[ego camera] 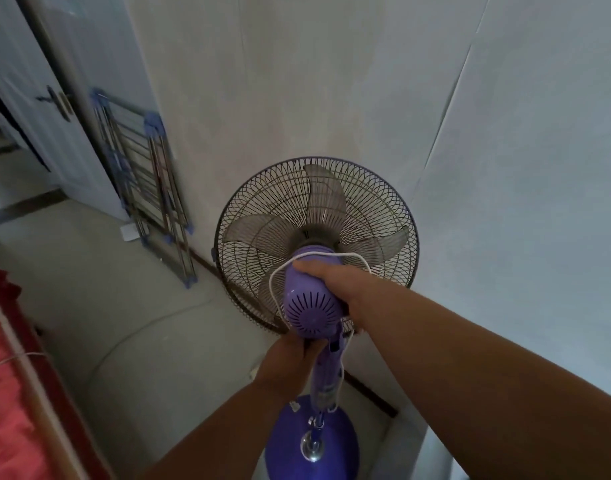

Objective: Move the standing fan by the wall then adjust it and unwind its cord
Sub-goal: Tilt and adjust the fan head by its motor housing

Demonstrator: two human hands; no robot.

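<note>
A purple standing fan (311,311) faces the pale wall, its black wire cage (262,216) close to it. The round purple base (286,452) rests on the floor below. A thin white cord (274,277) is looped over the motor housing and hangs down beside the pole. My right hand (331,275) lies over the top and right side of the motor housing, gripping it. My left hand (286,358) is closed around the fan's neck just under the housing.
A folded metal drying rack (151,188) with blue joints leans on the wall to the left. A white door (44,109) stands beyond it. A bed with a red cover (6,393) runs along the left edge. Grey tiled floor lies between.
</note>
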